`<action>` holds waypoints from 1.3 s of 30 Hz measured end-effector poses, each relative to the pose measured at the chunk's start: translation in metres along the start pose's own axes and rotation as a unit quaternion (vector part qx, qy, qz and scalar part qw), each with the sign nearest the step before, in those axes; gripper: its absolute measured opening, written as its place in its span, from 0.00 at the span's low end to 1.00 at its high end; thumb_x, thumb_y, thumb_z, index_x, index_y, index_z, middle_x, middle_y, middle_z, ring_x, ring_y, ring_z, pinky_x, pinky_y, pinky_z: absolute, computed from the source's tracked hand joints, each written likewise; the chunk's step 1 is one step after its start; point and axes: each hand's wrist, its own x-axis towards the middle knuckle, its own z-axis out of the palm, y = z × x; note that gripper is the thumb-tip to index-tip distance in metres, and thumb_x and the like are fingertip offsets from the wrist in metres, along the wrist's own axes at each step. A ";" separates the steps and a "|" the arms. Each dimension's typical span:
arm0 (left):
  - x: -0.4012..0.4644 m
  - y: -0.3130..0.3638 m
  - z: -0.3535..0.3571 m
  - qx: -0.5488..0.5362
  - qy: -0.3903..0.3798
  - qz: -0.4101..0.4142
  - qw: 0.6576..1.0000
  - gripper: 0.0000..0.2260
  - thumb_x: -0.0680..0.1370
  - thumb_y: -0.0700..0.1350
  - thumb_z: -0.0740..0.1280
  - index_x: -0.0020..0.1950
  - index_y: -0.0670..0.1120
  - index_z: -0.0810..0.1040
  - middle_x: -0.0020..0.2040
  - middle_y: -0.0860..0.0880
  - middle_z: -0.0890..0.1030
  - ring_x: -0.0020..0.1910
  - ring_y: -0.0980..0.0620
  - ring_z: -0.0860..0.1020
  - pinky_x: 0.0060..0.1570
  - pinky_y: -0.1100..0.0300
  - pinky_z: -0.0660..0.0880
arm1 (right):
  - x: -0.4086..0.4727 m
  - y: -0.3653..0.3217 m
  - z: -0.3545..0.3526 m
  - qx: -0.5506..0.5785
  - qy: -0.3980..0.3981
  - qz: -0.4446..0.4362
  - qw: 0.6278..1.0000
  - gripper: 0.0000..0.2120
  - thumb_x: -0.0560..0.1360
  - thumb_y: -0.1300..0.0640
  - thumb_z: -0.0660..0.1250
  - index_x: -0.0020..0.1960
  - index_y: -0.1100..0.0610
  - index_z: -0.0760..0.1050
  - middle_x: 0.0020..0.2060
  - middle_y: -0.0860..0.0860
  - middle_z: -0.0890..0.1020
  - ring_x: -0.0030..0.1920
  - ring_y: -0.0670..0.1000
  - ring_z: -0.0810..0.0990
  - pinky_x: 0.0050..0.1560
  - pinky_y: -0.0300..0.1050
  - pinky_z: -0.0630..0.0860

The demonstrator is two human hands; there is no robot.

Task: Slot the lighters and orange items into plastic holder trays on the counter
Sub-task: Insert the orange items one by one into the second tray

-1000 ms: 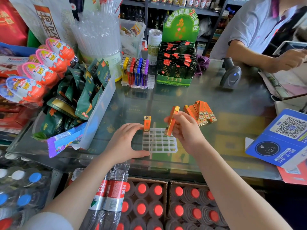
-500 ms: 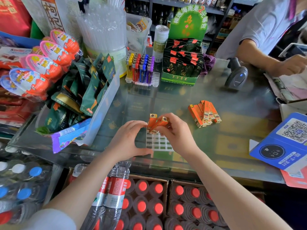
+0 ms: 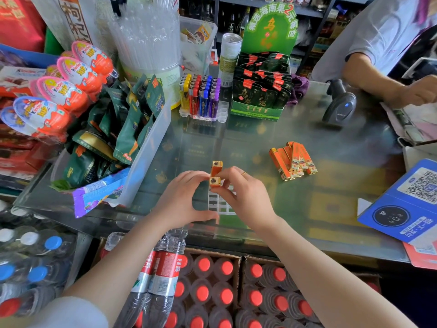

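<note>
At the far left of the frame stand egg-shaped sweets (image 3: pixel 59 91) and a bin of green packets (image 3: pixel 123 129); toward upper centre, a filled tray of coloured lighters (image 3: pixel 201 95) shows the finished look. At centre your left hand (image 3: pixel 182 202) braces the clear grid tray (image 3: pixel 221 202) on the glass counter (image 3: pixel 260 133), thumb along its near edge, fingertips curled in at its far corner close to the lighters; whether they pinch one I cannot tell. One orange lighter (image 3: pixel 216 168) stands upright in the tray's far row; just in front of it your right hand (image 3: pixel 246 197) pinches a second orange lighter (image 3: pixel 214 181) between thumb and fingers, its gold cap up, apparently entering the neighbouring cell; keep it plumb, press straight down until it seats, and hold the tray pinned so the light plastic does not skate on the glass. To the right, well apart, the loose pile of orange lighters (image 3: pixel 293 160) waits; beyond it sit a barcode scanner (image 3: pixel 340 107) and a blue payment sign (image 3: pixel 406 202).
</note>
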 end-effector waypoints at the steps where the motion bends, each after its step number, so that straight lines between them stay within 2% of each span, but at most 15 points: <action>1: 0.000 0.000 0.000 0.000 0.000 0.000 1.000 0.33 0.63 0.61 0.73 0.64 0.51 0.69 0.64 0.56 0.70 0.63 0.56 0.65 0.59 0.65 0.58 | 0.000 0.001 0.002 0.020 0.007 0.025 0.999 0.09 0.71 0.57 0.70 0.46 0.61 0.76 0.39 0.52 0.80 0.35 0.51 0.79 0.34 0.47 0.77; 4: 0.000 0.000 0.000 0.002 0.002 -0.002 1.000 0.34 0.63 0.60 0.74 0.65 0.50 0.69 0.64 0.55 0.71 0.63 0.55 0.65 0.60 0.65 0.58 | 0.002 0.003 0.005 0.141 0.030 0.129 0.981 0.06 0.68 0.60 0.73 0.43 0.56 0.77 0.37 0.48 0.80 0.34 0.43 0.77 0.37 0.33 0.74; 7: -0.001 0.001 -0.001 0.001 0.005 -0.003 1.000 0.35 0.63 0.60 0.74 0.65 0.50 0.69 0.64 0.54 0.71 0.64 0.55 0.66 0.61 0.64 0.58 | 0.001 0.003 0.007 0.160 0.021 0.147 0.976 0.05 0.68 0.61 0.73 0.43 0.56 0.79 0.36 0.46 0.78 0.34 0.39 0.77 0.38 0.27 0.72; 9: -0.001 0.002 -0.002 -0.001 0.004 -0.002 1.000 0.34 0.63 0.60 0.74 0.65 0.49 0.69 0.64 0.54 0.71 0.63 0.54 0.66 0.61 0.63 0.59 | 0.003 0.003 0.006 0.112 0.016 0.128 0.985 0.05 0.68 0.59 0.73 0.42 0.57 0.79 0.36 0.46 0.77 0.33 0.40 0.75 0.37 0.29 0.71; 10: -0.001 0.003 -0.002 -0.002 0.003 -0.002 1.000 0.34 0.63 0.59 0.74 0.64 0.49 0.69 0.64 0.54 0.71 0.63 0.54 0.66 0.61 0.63 0.59 | 0.004 0.002 0.006 0.082 0.015 0.116 0.990 0.05 0.69 0.58 0.72 0.43 0.58 0.79 0.37 0.47 0.78 0.33 0.41 0.76 0.36 0.33 0.73; 12: -0.001 0.003 -0.002 -0.002 0.004 -0.003 1.000 0.34 0.63 0.59 0.74 0.64 0.49 0.70 0.64 0.54 0.71 0.64 0.54 0.66 0.61 0.62 0.59 | 0.003 0.000 0.008 0.011 0.011 0.091 0.996 0.09 0.70 0.55 0.71 0.45 0.60 0.77 0.40 0.52 0.80 0.35 0.50 0.79 0.35 0.45 0.75; 13: -0.001 0.004 -0.002 0.000 0.004 -0.005 1.000 0.34 0.63 0.59 0.74 0.64 0.50 0.70 0.64 0.54 0.71 0.64 0.54 0.66 0.61 0.62 0.59 | 0.002 -0.002 0.009 -0.023 0.010 0.083 0.996 0.10 0.71 0.53 0.69 0.46 0.61 0.76 0.41 0.53 0.81 0.35 0.54 0.79 0.34 0.47 0.76; 15: -0.001 0.004 -0.002 0.003 0.000 -0.011 1.000 0.34 0.63 0.60 0.74 0.65 0.50 0.69 0.65 0.54 0.71 0.64 0.54 0.65 0.62 0.62 0.59 | 0.000 -0.004 0.013 -0.060 0.013 0.088 0.994 0.12 0.73 0.51 0.67 0.46 0.61 0.73 0.41 0.55 0.81 0.35 0.56 0.79 0.32 0.47 0.73; 19: -0.001 0.004 -0.003 -0.006 0.001 -0.010 1.000 0.34 0.63 0.60 0.74 0.65 0.50 0.69 0.64 0.54 0.71 0.64 0.54 0.66 0.63 0.59 0.61 | -0.001 0.000 0.015 -0.037 0.005 0.158 0.987 0.13 0.75 0.49 0.65 0.46 0.59 0.69 0.39 0.54 0.81 0.37 0.57 0.77 0.33 0.47 0.70; 24: -0.002 0.006 -0.003 -0.008 0.009 -0.007 1.000 0.34 0.62 0.59 0.74 0.64 0.49 0.70 0.64 0.54 0.71 0.64 0.54 0.66 0.63 0.60 0.61 | -0.003 0.003 0.015 -0.084 -0.015 0.145 0.986 0.14 0.73 0.47 0.66 0.44 0.59 0.72 0.37 0.54 0.80 0.37 0.56 0.76 0.32 0.44 0.69; 28: 0.000 0.007 -0.003 -0.001 -0.002 -0.009 1.000 0.35 0.62 0.60 0.74 0.65 0.48 0.69 0.65 0.53 0.70 0.65 0.54 0.64 0.62 0.63 0.57 | -0.001 0.018 -0.007 -0.043 -0.034 0.157 0.986 0.10 0.71 0.50 0.69 0.47 0.56 0.75 0.38 0.49 0.79 0.41 0.50 0.75 0.37 0.44 0.73; 31: 0.003 0.007 -0.002 0.010 -0.019 -0.025 0.999 0.36 0.62 0.62 0.73 0.66 0.49 0.68 0.67 0.53 0.68 0.66 0.55 0.62 0.64 0.60 0.56 | -0.001 0.041 -0.032 -0.036 0.067 0.204 0.976 0.05 0.74 0.57 0.65 0.47 0.58 0.75 0.41 0.51 0.80 0.43 0.53 0.78 0.39 0.42 0.70; 34: 0.009 0.011 0.001 0.008 -0.030 -0.034 0.999 0.37 0.62 0.63 0.72 0.66 0.50 0.66 0.67 0.54 0.66 0.66 0.57 0.60 0.64 0.60 0.55 | 0.000 0.068 -0.051 -0.058 0.156 0.281 0.945 0.09 0.75 0.59 0.62 0.54 0.61 0.72 0.51 0.58 0.78 0.49 0.57 0.75 0.45 0.45 0.66; 37: 0.015 0.016 0.005 0.000 -0.036 -0.038 0.999 0.36 0.62 0.62 0.72 0.66 0.51 0.66 0.67 0.55 0.65 0.65 0.58 0.59 0.65 0.59 0.56 | 0.005 0.090 -0.063 -0.085 0.146 0.363 0.916 0.15 0.75 0.58 0.62 0.59 0.64 0.70 0.57 0.62 0.72 0.54 0.60 0.72 0.50 0.43 0.63; 39: 0.018 0.018 0.007 -0.001 -0.034 -0.037 0.999 0.36 0.62 0.62 0.72 0.66 0.52 0.66 0.67 0.56 0.65 0.65 0.58 0.59 0.65 0.58 0.57 | 0.010 0.099 -0.065 -0.108 0.104 0.394 0.907 0.16 0.76 0.57 0.60 0.59 0.65 0.69 0.58 0.63 0.72 0.56 0.62 0.72 0.53 0.49 0.66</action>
